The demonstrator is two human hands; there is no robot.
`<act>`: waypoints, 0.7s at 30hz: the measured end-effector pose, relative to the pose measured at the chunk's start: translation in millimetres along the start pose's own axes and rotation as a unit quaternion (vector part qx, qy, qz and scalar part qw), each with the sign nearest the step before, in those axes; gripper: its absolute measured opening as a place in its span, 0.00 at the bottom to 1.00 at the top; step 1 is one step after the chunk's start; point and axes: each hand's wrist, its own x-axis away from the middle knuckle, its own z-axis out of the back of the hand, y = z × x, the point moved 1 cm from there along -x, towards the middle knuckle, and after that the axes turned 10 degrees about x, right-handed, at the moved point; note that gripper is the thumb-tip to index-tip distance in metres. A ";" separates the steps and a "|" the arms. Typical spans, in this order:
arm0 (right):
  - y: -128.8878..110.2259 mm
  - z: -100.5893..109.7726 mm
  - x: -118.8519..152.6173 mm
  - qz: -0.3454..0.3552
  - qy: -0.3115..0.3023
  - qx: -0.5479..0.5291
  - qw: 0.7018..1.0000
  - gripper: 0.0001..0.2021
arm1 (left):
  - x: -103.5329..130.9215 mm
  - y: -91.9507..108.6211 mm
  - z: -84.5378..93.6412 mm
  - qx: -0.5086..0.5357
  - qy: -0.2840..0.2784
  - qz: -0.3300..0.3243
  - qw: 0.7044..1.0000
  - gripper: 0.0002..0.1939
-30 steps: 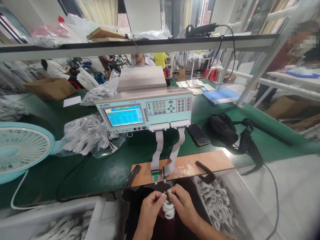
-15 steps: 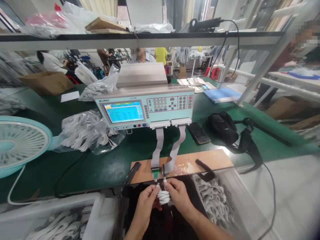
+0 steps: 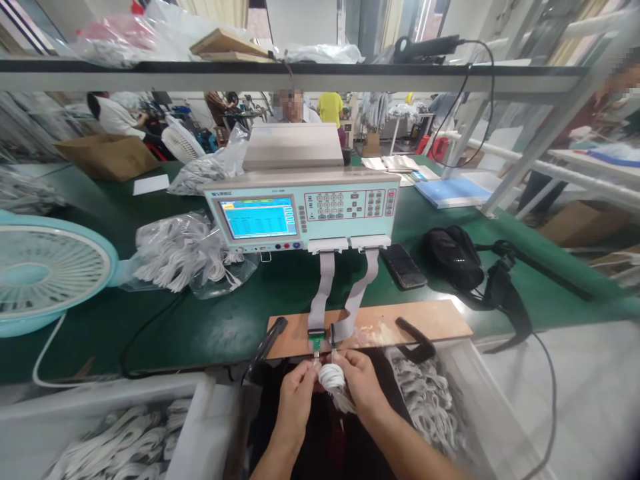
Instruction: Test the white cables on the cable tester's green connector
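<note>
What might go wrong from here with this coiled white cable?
The left hand pinches one end of the coiled white cable at the small green circuit board, so a slanted push might stress that joint. A pull from the right hand, below the slim black connector, might strain the flat grey ribbon cable above it.

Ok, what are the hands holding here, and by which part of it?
A coiled white cable, by its two ends: the left hand pinches one end, the right hand the other, with the loops bunched between them.
</note>
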 end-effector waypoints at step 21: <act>-3.6 4.3 2.9 0.008 -0.036 0.029 0.999 0.16 | 6.4 -13.2 -15.3 0.000 0.078 -0.104 0.991 0.15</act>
